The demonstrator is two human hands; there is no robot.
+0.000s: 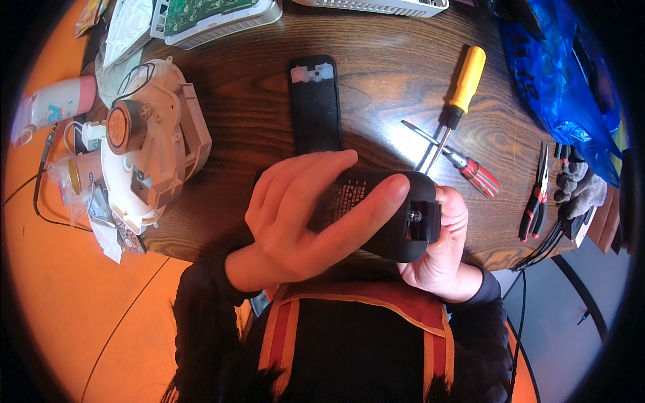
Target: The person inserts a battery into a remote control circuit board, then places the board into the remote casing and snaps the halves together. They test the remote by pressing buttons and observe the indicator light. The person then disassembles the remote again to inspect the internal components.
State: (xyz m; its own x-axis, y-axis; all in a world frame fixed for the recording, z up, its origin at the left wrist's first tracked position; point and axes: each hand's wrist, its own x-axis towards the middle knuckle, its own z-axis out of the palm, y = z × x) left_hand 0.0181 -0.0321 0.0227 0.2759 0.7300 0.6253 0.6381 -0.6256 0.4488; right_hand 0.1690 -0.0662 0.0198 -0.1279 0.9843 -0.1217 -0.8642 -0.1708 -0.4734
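Note:
My left hand (295,211) is closed round a black handheld device (383,235) with rounded corners, its thumb lying along the top face and its fingers over the far side. A perforated grille shows between thumb and fingers. At the device's right end sits a small clear bulb or lens in a glossy dark recess. My right hand (447,252) grips that end from the right, fingers behind and thumb at the edge. Just beyond my left hand, a flat black cover or panel (316,111) with pale patches at its far end lies on the table.
Right of the device lie a yellow-handled screwdriver (468,79), a red-handled screwdriver (478,176) and long-nose pliers (535,201). A blue plastic bag (554,87) is far right. A white housing with a motor (154,141) stands left; a green circuit board (208,15) is behind it.

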